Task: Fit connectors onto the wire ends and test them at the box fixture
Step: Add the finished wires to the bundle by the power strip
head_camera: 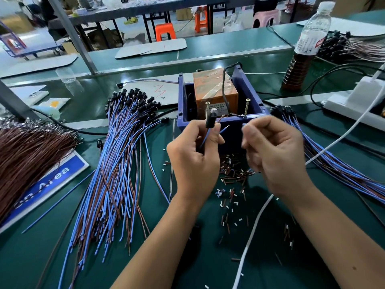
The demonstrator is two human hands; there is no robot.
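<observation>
Left hand point(192, 161): I am seeing it curling round a black lamp connector point(210, 119) and its blue wire point(205, 138), holding them upright just in front of the box

Right hand point(275, 157): fingers are bending inward and blurring; I cannot tell whether they are pinching anything

Blue box fixture point(253, 97): sitting on the green bench, holding an orange taped block point(214, 88), with two screws point(247, 107) standing at its front rim

Wire bundles point(116, 163): lying fanned out left of the box, more at right

Bottle point(306, 44): standing far right, dark liquid filling its lower part
</observation>
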